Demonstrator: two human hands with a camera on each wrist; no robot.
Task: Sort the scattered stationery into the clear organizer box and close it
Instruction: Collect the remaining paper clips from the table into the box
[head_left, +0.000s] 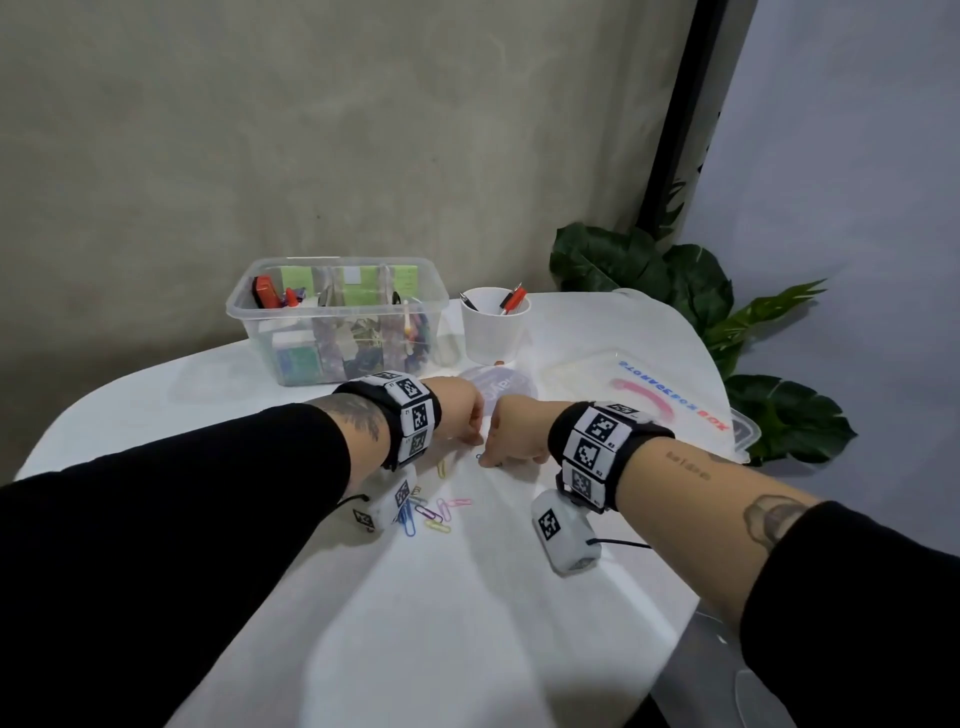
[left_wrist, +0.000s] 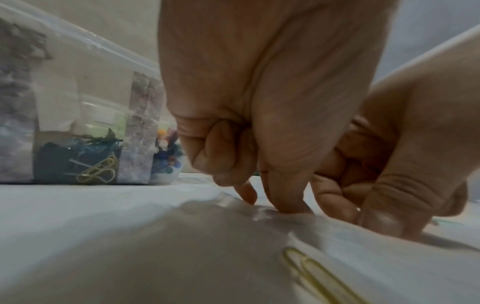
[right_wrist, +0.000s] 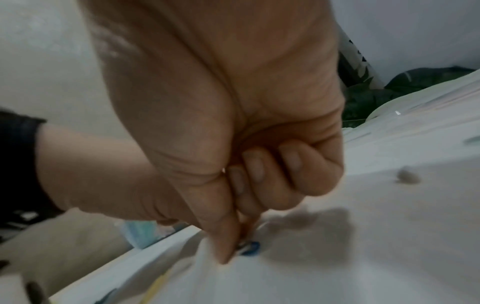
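The clear organizer box (head_left: 337, 310) stands open at the back left, with stationery in its compartments; in the left wrist view its wall (left_wrist: 78, 67) shows clips and pins behind it. Both hands meet on the white table. My right hand (head_left: 491, 457) pinches a blue paper clip (right_wrist: 250, 247) between thumb and forefinger, right on the table top. My left hand (head_left: 470, 434) is curled, its thumb and one fingertip (left_wrist: 285, 205) touching the table; I see nothing held. A yellow clip (left_wrist: 319, 271) lies just behind it. Several coloured clips (head_left: 434, 514) lie under my left wrist.
The box lid (head_left: 644, 395) lies flat at the right, near the table edge. A white cup (head_left: 496, 327) with pens stands beside the box, and a round clear disc (head_left: 498, 387) lies in front of it. Plant leaves (head_left: 727, 322) rise beyond the right edge.
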